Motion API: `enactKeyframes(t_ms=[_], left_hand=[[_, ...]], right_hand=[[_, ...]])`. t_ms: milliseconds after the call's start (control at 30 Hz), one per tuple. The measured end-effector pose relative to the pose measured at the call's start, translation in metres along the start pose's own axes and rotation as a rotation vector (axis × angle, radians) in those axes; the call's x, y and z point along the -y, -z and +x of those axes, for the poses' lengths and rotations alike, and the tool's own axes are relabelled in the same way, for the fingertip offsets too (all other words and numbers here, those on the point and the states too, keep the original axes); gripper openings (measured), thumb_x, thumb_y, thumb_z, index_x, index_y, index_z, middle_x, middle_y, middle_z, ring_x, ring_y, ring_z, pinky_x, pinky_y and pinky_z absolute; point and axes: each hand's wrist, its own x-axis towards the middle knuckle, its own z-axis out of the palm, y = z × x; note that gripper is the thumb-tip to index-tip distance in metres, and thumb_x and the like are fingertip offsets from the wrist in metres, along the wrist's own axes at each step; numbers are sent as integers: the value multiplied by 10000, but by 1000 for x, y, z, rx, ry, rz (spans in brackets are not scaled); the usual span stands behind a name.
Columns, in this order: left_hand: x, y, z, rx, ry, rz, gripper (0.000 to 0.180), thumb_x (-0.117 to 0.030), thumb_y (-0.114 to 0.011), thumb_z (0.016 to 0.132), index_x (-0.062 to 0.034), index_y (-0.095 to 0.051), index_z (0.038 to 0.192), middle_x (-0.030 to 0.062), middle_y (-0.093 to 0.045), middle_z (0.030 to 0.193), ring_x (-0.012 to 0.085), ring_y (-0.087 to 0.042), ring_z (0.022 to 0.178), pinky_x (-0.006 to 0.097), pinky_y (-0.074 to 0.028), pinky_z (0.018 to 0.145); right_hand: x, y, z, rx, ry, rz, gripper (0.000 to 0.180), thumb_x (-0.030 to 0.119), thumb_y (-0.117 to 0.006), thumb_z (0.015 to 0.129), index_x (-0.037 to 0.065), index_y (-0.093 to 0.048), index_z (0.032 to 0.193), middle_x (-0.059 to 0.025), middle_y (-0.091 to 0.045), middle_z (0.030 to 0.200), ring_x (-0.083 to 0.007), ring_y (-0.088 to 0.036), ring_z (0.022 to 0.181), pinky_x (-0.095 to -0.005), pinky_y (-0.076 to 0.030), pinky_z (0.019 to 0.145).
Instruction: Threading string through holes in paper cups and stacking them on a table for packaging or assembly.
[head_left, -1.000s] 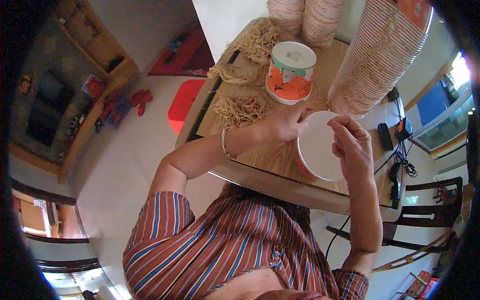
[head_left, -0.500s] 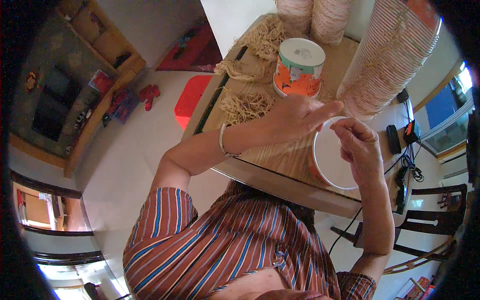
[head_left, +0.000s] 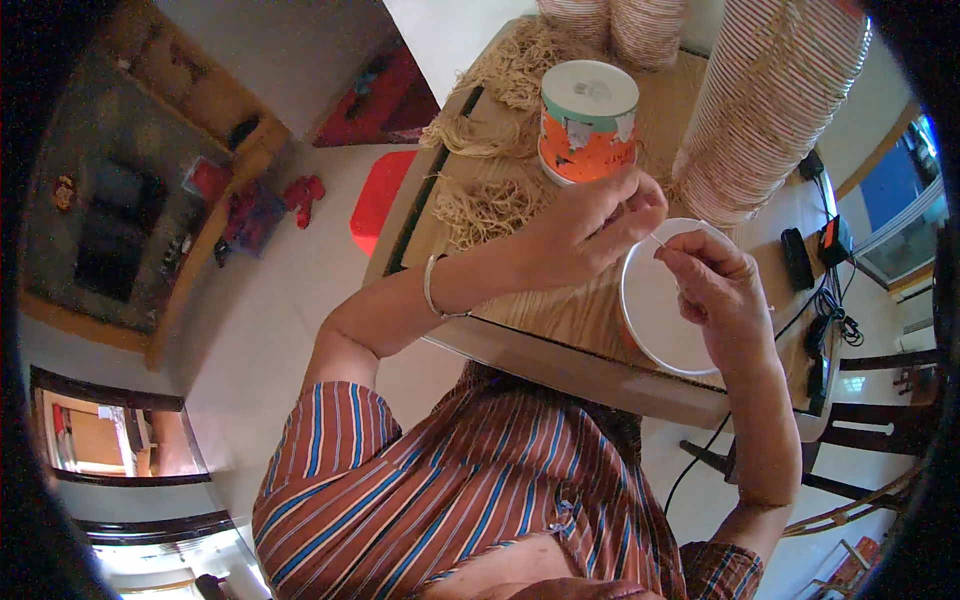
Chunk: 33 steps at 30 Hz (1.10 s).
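Both hands are close together above an open white-lined paper bucket (head_left: 650,325) near the table's front edge. A thin pale strand (head_left: 657,240) shows between their fingertips. My left hand (head_left: 605,225), with a bangle on its wrist, is closed, its fingers curled at the strand's upper end. Thumb and forefinger of my right hand (head_left: 708,270) pinch the lower end. Behind my left hand stands an orange and green paper bucket (head_left: 588,130), its white round face upward. Tan string bundles (head_left: 485,210) lie to the left of it.
A tall leaning stack of nested paper buckets (head_left: 770,110), draped with strings, rises at the right. More stacks (head_left: 645,30) stand at the back of the wooden table (head_left: 540,310). Black adapters and cables (head_left: 825,300) lie along the right edge. A red stool (head_left: 380,200) is beyond the left edge.
My left fingers have curled in and drawn slightly back to the left. My right hand keeps its pinch almost in place. The view has shifted slightly.
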Motion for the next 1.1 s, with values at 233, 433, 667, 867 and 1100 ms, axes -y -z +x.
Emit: enactKeyframes(t_ms=[233,433,667,867,1100], left_hand=[[17,-11,-1,-90,-614,506,397,-238,-629,866,-39,-476,1173,123,-588,1001,241,-615,862,341,-524,689],[15,-6,4,-115,-783,545,378,-168,-681,790,-67,-517,1115,93,-593,946,257,-633,810,341,-532,649],[12,-3,5,-135,-851,499,256,-183,-672,812,-59,-523,978,76,-595,866,251,-627,744,350,-514,600],[11,-1,5,-105,-820,469,195,-125,-677,795,-63,-519,892,67,-560,805,239,-600,680,346,-490,559],[13,-1,1,-63,-783,452,201,-43,-660,766,-56,-467,823,62,-507,729,236,-579,619,339,-455,493]], right_hand=[[-4,3,0,108,-134,281,134,183,-623,878,58,-660,913,61,-483,613,-28,-369,473,-198,-288,421],[-2,3,-4,150,-209,409,117,177,-639,867,70,-650,912,69,-471,610,-25,-360,468,-188,-284,418],[-1,3,-7,190,-230,492,90,146,-645,857,65,-651,896,62,-520,662,-21,-363,473,-182,-281,411],[0,4,-7,250,-249,508,87,127,-644,854,51,-649,896,54,-544,667,-21,-352,465,-187,-252,402],[0,1,-7,266,-264,510,93,135,-653,853,52,-650,895,55,-545,665,-21,-359,466,-186,-263,410]])
